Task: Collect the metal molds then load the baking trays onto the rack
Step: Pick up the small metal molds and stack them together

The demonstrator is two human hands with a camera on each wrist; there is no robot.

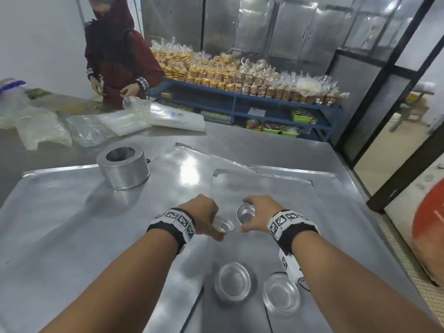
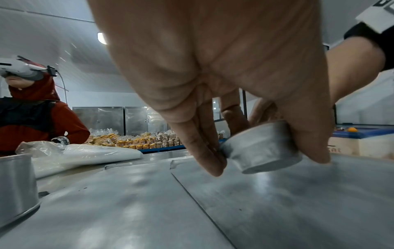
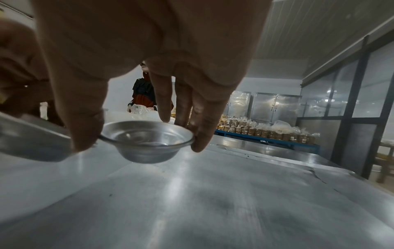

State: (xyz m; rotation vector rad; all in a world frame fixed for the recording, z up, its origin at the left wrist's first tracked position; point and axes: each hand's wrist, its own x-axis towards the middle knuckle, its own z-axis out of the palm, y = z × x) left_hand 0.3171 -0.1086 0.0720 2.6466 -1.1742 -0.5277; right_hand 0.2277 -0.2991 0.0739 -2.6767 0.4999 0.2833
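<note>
At centre frame, my left hand (image 1: pixel 203 216) pinches a small metal mold (image 1: pixel 223 224), tilted, just above a baking tray (image 1: pixel 276 188) on the tabletop (image 1: pixel 252 138). Just right of it, my right hand (image 1: pixel 260 213) grips a second mold (image 1: pixel 245 213) by its rim. Two more molds (image 1: pixel 232 281) sit at lower centre.

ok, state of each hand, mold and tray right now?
left hand: grips a small mold, tilted
right hand: pinches a second mold by its rim
two loose molds: upright, empty
baking trays: flat on table, overlapping
ring tin: upright on tray
</note>
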